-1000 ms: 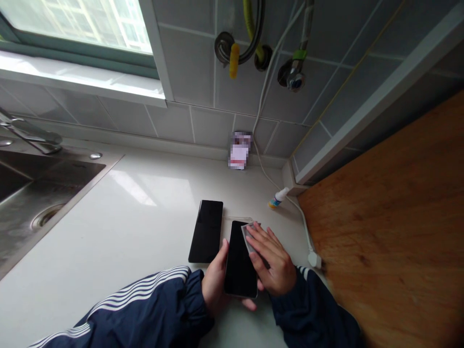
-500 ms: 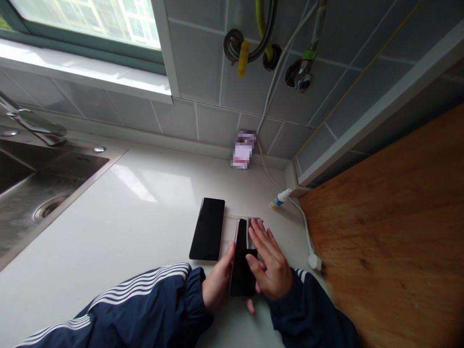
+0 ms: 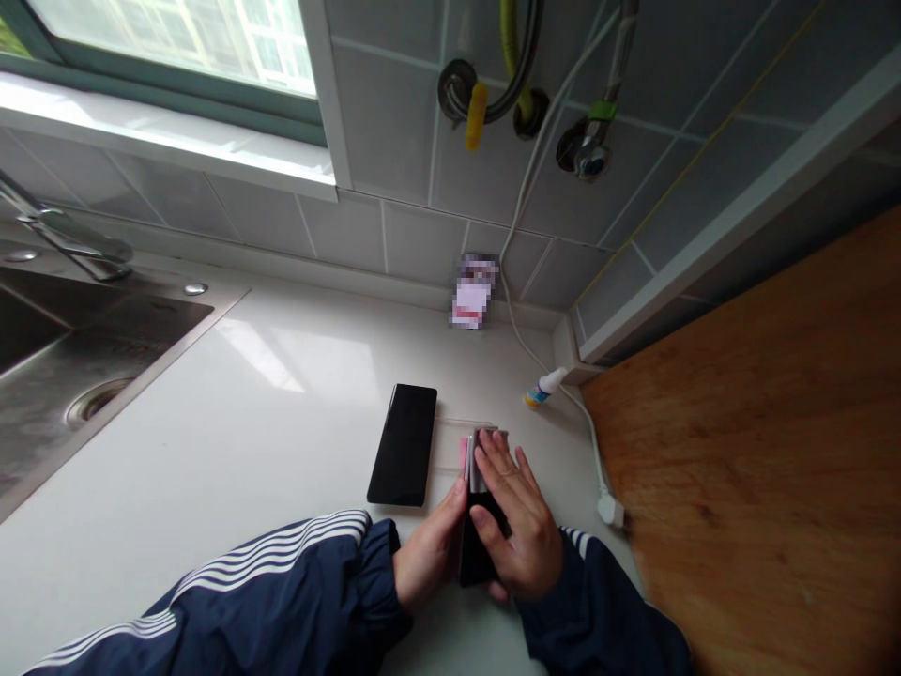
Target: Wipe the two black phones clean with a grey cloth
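Observation:
My left hand (image 3: 437, 545) is closed around the side of a black-screened smartphone (image 3: 475, 545), held up over the counter with its screen facing up. My right hand (image 3: 517, 516) lies over that screen, its fingers stretched out flat and the thumb apart. Under the right fingertips, a thin grey piece that looks like a cloth (image 3: 479, 476) covers the phone's upper part. Something pink (image 3: 463, 453) shows at the phone's upper left edge. A larger black-screened device (image 3: 404, 446) lies flat on the counter to the left. Between the two devices, a clear, thin-edged item (image 3: 449, 421) is partly hidden.
A small bottle with a white cap (image 3: 544, 387) stands at the right, near a white cable and plug (image 3: 610, 510). A blurred-out packet (image 3: 474, 293) leans at the tiled wall. The steel sink (image 3: 161, 314) is at far left; a wooden board (image 3: 746, 432) borders the right.
The phone has shifted slightly right in my left hand. My right fingers and the grey piece have slid left across its upper screen. The pink bit beside the phone has come into view.

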`<state>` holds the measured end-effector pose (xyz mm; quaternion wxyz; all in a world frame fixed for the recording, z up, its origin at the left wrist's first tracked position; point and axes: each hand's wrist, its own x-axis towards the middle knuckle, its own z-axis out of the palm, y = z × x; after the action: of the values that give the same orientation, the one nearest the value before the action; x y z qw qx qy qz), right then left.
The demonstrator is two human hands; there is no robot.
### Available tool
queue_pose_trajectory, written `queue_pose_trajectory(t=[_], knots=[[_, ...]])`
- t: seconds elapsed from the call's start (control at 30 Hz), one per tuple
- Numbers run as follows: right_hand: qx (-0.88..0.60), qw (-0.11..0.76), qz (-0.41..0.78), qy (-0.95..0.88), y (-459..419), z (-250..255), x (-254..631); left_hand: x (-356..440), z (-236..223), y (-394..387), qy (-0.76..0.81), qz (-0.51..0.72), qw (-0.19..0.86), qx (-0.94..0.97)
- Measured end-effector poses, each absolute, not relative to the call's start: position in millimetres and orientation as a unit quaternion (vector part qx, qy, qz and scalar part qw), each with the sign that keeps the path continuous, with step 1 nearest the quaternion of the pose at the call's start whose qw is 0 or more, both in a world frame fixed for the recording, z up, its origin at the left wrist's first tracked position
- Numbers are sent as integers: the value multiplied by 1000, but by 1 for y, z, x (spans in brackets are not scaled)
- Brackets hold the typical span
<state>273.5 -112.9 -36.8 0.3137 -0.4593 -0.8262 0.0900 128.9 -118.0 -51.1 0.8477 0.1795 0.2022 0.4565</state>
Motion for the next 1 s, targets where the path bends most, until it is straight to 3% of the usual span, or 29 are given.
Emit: queue_pose_trajectory(t=[0.13,0.4,0.73,1.0], knots=[[-508,308,96,-798,-110,-41,273,126,-50,-121,216,398,881,136],[-540,310,100,-776,-111,-45,272,125,-41,-121,223,393,885,114],[-445,298,118,-836,-113,-37,272,127,-36,-116,201,459,851,158],[-509,291,111,-803,-109,-43,274,116,-32,-116,279,332,895,106]])
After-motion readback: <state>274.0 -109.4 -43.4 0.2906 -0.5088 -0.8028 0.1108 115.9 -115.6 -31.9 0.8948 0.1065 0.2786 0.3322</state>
